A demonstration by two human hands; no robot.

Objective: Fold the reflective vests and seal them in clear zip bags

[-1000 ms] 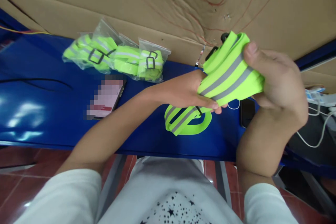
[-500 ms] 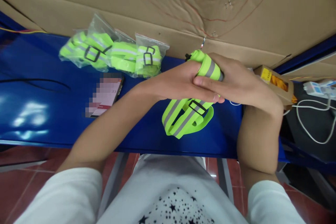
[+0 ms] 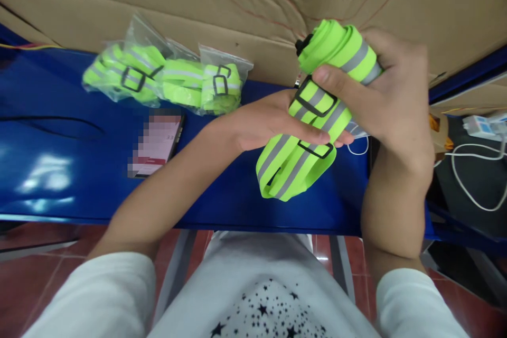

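A neon yellow reflective strap (image 3: 295,161) with a grey stripe and black buckles runs through both hands. My right hand (image 3: 390,84) is closed around its thick, folded bundle, thumb pressed on the front. A small black clip end sticks out at the bundle's upper left. Lower down, my left hand (image 3: 273,119) has the strap passing between its thumb side and its nearly straight fingers; the thumb is mostly hidden behind the strap. Below the left fingers a loop of the strap hangs over or rests on the blue table (image 3: 222,195); I cannot tell which.
Clear bags of similar straps (image 3: 182,82) lie along the back left. A phone (image 3: 158,142) sits nearer, left of my forearm. Cardboard (image 3: 158,10) lines the back. On the right are an orange-and-brown box (image 3: 438,134) and a white cable (image 3: 453,174).
My right hand has lifted the folded bundle up and to the right, away from my left hand. More strap and another buckle now show between them. The lower loop has shifted slightly right.
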